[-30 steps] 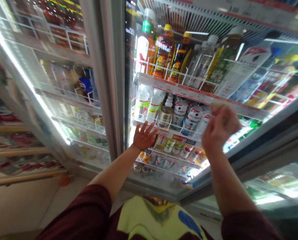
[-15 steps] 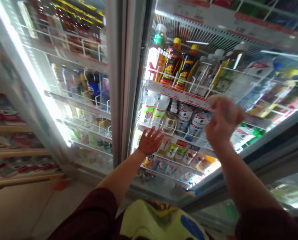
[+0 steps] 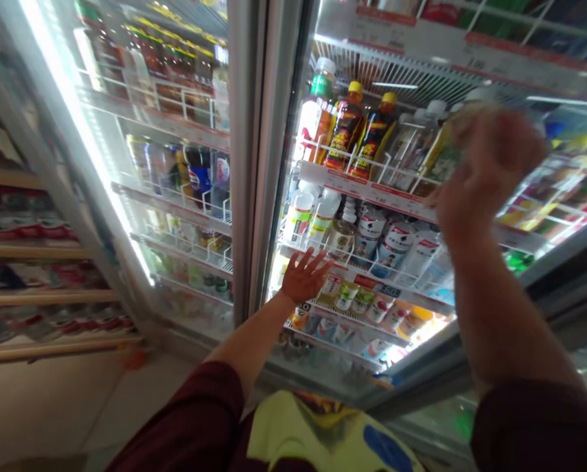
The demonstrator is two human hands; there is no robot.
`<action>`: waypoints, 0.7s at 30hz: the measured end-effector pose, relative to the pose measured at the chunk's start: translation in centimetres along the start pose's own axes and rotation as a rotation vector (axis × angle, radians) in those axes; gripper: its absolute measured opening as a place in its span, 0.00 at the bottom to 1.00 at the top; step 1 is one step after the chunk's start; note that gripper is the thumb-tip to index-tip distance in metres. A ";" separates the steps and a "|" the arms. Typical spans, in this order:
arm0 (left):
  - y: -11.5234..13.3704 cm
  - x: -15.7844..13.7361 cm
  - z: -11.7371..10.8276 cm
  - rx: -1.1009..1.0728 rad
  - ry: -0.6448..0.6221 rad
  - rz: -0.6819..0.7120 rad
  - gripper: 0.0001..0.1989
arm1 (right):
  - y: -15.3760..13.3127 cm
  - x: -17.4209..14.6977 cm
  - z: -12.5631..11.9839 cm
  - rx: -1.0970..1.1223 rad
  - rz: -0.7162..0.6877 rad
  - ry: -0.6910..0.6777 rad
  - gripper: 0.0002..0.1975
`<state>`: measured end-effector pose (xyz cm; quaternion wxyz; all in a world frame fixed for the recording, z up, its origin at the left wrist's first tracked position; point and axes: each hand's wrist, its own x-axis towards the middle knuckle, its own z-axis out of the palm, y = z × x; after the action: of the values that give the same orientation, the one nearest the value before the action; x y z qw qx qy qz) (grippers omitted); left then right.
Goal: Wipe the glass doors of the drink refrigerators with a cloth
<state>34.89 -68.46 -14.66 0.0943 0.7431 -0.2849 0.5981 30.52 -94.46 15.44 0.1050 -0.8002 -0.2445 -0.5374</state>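
Note:
My left hand (image 3: 303,275) is open with fingers spread, apparently flat against the glass in front of a drinks cooler's lower shelves. Behind its fingertips stand clear bottles with yellow-green labels (image 3: 320,226). My right hand (image 3: 485,164) is raised in front of the upper shelf. Its fingers look curled in, but motion smears them, and whatever they hold cannot be made out. Left of it are two dark bottles with yellow caps (image 3: 341,134) and an orange drink with a white cap (image 3: 314,124). White-labelled bottles (image 3: 395,246) stand below it.
A grey vertical door frame (image 3: 256,164) divides this cooler section from another with bottles on the left. A bright light strip (image 3: 77,131) runs along that side. Wooden shelves (image 3: 37,252) with packaged goods stand at far left, above a tiled floor (image 3: 71,393).
My right hand has moved up and to the right across the front of the shelves, still blurred. My left hand keeps its place on the glass while the view shifts slightly.

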 end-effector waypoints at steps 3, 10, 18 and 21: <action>-0.1 0.1 -0.3 -0.007 -0.010 0.003 0.25 | -4.0 -9.6 4.7 -0.165 -0.336 0.127 0.21; 0.3 -0.3 -0.5 -0.021 -0.107 -0.051 0.26 | 2.2 -12.4 0.4 -0.294 -0.346 0.246 0.23; 1.3 -0.6 -2.0 -0.034 -0.122 -0.079 0.31 | -3.4 -23.3 4.3 -0.174 -0.285 0.115 0.23; 1.1 -1.9 -2.9 -0.034 -0.180 -0.064 0.32 | -5.4 -27.4 5.0 -0.107 -0.350 -0.086 0.24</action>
<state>31.71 -67.36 -15.92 0.0999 0.8009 -0.2785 0.5206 23.52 -95.29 -12.05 -0.0434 -0.7722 -0.3552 -0.5249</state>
